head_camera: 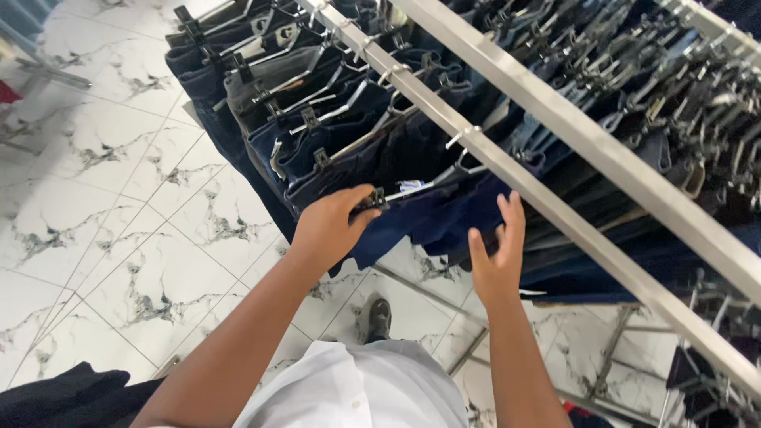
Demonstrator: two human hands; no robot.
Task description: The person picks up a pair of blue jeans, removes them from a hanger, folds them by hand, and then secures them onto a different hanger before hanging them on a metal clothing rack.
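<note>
Item: dark blue jeans (444, 210) on a metal clip hanger (379, 198), hung at the near end of a long steel rail (555, 210). The pair sits outermost in a packed row of denim trousers (317, 119), all clipped at the waistband and hanging side by side.

Left hand (326, 230): closed around the clip end of the hanger, thumb and fingers pinching it with the waistband cloth beneath.

Right hand (498, 254): open, fingers spread and upright, palm pressed flat to the blue cloth just below the rail; it grips nothing.

Surroundings: a second rail (579, 135) with more hangers beyond; white marble-patterned floor tiles (119, 198) below; one dark shoe (379, 317) near the rack's foot; a white shirt (357, 388) at the bottom edge; dark cloth (55, 392) at the lower left corner.

Risks, as judged:
- The hanger's hook is hidden among neighbouring hooks; a pull on the clip end alone could snag or drag the next hanger along.
- The clip pinches only the waistband edge; a sideways tug could release it, letting the jeans slide to the floor.
- The right hand merely rests on the fabric, so it gives little support if the garment slips.
- Tight packing means a crooked lift could tilt adjacent hangers or dislodge their trousers.
- Hanging cloth near the shoe could be stepped on.
</note>
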